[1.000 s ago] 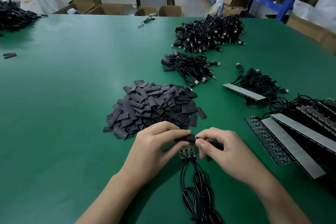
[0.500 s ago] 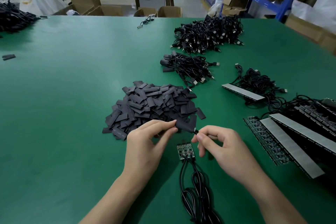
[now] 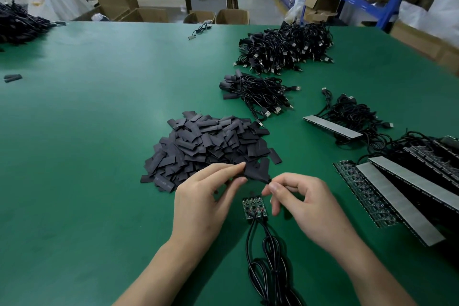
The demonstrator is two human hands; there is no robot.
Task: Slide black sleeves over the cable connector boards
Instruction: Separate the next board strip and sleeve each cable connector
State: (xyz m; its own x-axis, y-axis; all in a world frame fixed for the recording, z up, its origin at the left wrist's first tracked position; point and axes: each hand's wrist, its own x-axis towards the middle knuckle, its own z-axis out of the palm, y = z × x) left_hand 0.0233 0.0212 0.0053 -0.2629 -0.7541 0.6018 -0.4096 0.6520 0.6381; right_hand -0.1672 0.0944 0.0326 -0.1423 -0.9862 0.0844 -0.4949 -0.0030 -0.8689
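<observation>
A heap of flat black sleeves [image 3: 211, 146] lies mid-table on the green table [image 3: 99, 131]. My left hand [image 3: 206, 196] pinches one black sleeve [image 3: 255, 172] by its left end, just above the table. My right hand [image 3: 305, 204] pinches the thin cable end sticking out of that sleeve's right end. Below the hands, a few small green connector boards [image 3: 253, 207] lie bare on the table, their black cables [image 3: 270, 271] trailing toward me.
Cable bundles with sleeved ends [image 3: 258, 93] and a larger cable pile [image 3: 285, 45] lie farther back. LED strips with white backing [image 3: 402, 194] and their cables fill the right side. Another black pile [image 3: 17, 23] sits far left. Boxes and shelving stand beyond the table.
Both hands have lifted the sleeved piece up and away from the boards. The left hand has drawn the sleeve leftward while the right pinches the cable end.
</observation>
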